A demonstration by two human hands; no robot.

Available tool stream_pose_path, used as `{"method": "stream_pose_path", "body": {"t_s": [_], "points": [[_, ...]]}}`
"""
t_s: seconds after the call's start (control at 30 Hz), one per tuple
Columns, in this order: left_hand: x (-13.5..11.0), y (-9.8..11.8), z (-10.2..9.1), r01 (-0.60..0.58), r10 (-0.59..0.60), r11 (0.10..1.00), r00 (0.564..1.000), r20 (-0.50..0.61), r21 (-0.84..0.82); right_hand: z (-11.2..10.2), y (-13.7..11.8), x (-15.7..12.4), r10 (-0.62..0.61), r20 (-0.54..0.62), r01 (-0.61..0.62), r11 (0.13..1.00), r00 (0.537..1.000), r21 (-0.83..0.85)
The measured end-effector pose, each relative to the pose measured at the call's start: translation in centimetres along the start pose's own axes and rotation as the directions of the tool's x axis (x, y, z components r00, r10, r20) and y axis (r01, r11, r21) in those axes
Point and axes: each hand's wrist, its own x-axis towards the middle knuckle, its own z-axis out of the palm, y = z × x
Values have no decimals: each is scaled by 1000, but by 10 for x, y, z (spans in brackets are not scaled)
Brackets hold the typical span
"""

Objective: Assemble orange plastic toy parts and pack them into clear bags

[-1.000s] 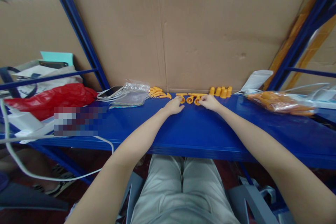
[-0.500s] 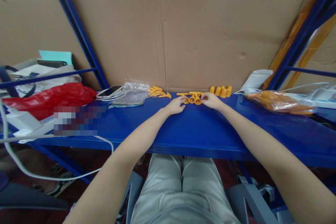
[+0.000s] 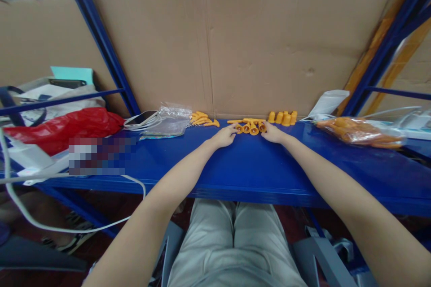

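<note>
Several yellow-orange bell-shaped plastic pieces lie side by side on the blue shelf, their hollow wide ends toward me. My left hand has its fingers closed at the leftmost bell-shaped piece. At the row's other end, my right hand is closed on the rightmost bell-shaped piece; its fingertips are partly hidden. Thin yellow sticks lie just behind the row. Beyond my right hand stand several yellow caps. Left of my left hand is a pile of yellow hook-shaped pieces with small chains.
The blue shelf backs onto a cardboard wall. To the left are clear plastic bags, a phone with a white cable and a red bag. A bag of orange pieces lies at the right.
My right hand has shifted slightly right and down. One more bell-shaped piece now shows at the row's right end, beside its fingers. My left hand stays at the left end.
</note>
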Motion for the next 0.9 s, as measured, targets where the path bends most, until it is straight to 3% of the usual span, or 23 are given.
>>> {"method": "stream_pose_path", "body": {"t_s": [0.1,0.23,0.3,0.4,0.5,0.6,0.7,0.77,0.9], "points": [[3,-4,-8,32,-31,1000,986,-162,-1,-2,-1,-4,66,115,-65,998,991,-13],[1,-23,-14,199,-188,980,938,-291,8,-6,0,-5,23,115,-19,999,993,-39],[-3,-38,-14,300,-283,954,913,-293,13,-7,0,-5,13,126,-6,998,992,-57],[-13,-62,-13,475,-455,880,838,-301,-9,-8,-2,-7,24,142,-11,996,990,-91],[-19,-77,-13,551,-533,834,781,-326,-43,-10,-7,-9,22,157,0,991,987,-137],[-21,-72,-19,599,-578,800,776,-254,10,-14,-14,-12,41,194,-6,984,980,-179],[-20,-57,-26,677,-654,723,735,-178,138,-19,-23,-16,83,252,-31,979,964,-203],[-19,-47,-30,671,-648,715,741,-175,195,-23,-27,-18,102,278,-44,977,955,-209],[-17,-38,-33,594,-572,780,804,-159,196,-25,-31,-20,117,281,-62,978,952,-199]]}}
